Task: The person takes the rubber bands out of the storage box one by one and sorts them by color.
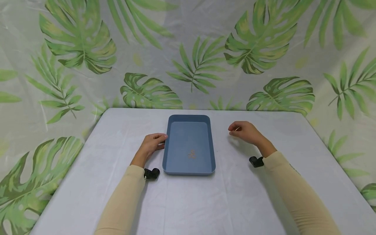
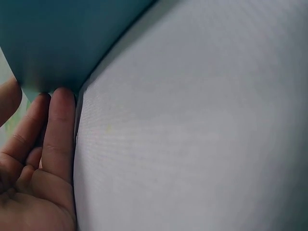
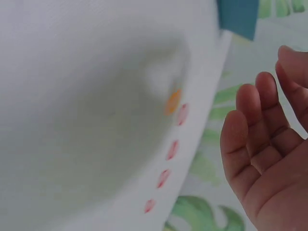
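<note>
A shallow blue rectangular tray lies on the white-covered table, a small brownish mark on its floor. My left hand is at the tray's left side. The left wrist view shows its fingertips against the outer wall of the tray, with another digit at the rim. To the right of the tray, apart from it, my right hand hovers above the table with fingers loosely bent. Nothing shows between its thumb and fingers in the right wrist view.
The table ends just behind the tray, against a hanging cloth printed with green leaves. Several small reddish marks and an orange one show on the white surface near its edge. Black wrist cameras sit at both sleeves.
</note>
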Available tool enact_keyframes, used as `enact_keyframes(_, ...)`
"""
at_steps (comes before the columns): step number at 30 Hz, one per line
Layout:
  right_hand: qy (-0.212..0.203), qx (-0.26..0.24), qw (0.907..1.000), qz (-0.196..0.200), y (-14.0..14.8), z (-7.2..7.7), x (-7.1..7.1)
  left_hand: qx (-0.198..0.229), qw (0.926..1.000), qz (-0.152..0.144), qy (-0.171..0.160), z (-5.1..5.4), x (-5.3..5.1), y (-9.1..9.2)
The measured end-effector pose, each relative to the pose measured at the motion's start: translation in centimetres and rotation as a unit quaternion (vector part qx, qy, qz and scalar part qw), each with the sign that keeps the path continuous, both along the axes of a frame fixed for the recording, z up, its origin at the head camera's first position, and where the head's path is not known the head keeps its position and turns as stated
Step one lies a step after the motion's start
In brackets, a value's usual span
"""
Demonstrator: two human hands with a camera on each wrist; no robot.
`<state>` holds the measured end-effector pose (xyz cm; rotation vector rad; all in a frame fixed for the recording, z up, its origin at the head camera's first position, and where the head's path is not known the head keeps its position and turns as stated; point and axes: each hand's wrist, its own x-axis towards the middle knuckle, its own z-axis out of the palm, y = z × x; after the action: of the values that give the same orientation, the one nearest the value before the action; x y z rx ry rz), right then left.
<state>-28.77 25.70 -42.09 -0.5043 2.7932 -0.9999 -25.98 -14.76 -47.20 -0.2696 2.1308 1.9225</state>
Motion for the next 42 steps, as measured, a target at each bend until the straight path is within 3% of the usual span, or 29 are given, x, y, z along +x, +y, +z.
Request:
enact_keyframes(8,0.018,-0.015,0.9975,0.066,-3.1,2.5,0.8,0.0,1.0,0.004,0.001,-0.1,-0.1,0.1)
enact_keyframes(16,0.059,-0.035,0.9868,0.146,-6.6,4.1,1.8,0.003,1.0,0.005,-0.001,-0.1,-0.1,-0.1)
enact_keyframes(23,0.09,-0.011,0.9726,0.214,-9.9,3.2,2.4,-0.003,1.0,0.006,-0.001,0.0,0.0,-0.2)
enact_keyframes(27,0.1,0.023,0.9671,0.233,-11.4,2.1,2.5,-0.005,1.0,0.005,-0.004,-0.2,-0.1,-0.3)
enact_keyframes(34,0.116,0.085,0.9615,0.234,-12.8,0.3,2.6,0.012,0.9999,0.003,0.007,-0.3,-0.1,-0.1)
enact_keyframes(42,0.118,0.108,0.9598,0.23,-13.2,-1.1,2.5,0.014,0.9999,0.006,0.007,-0.1,0.1,0.0)
